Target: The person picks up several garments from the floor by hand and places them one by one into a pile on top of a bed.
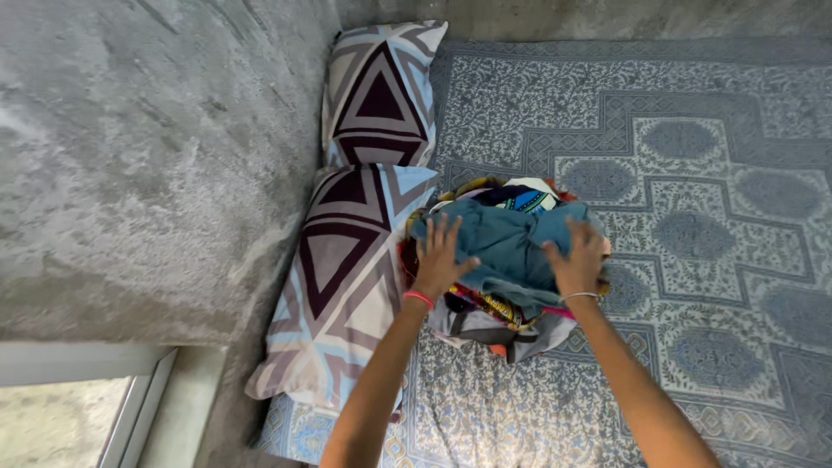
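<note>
Two hands, left hand (440, 260) & right hand (579, 260), fingers spread flat on teal cloth (507, 243) atop clothes pile (498, 303); cloth's long axis runs across bed (711, 173), beside pillow (347, 277).

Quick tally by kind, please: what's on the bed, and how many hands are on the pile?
Pillows, triangle-patterned: 2 (far pillow, near pillow)
Clothes pile: 1
Patterned bedsheet: 1
Hands on the pile: 2 (left hand, right hand)
Total: 6

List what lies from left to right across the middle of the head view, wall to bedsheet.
Grey concrete wall → lower triangle-patterned pillow → left hand → teal cloth on top of the clothes pile → right hand → blue-grey patterned bedsheet.
</note>
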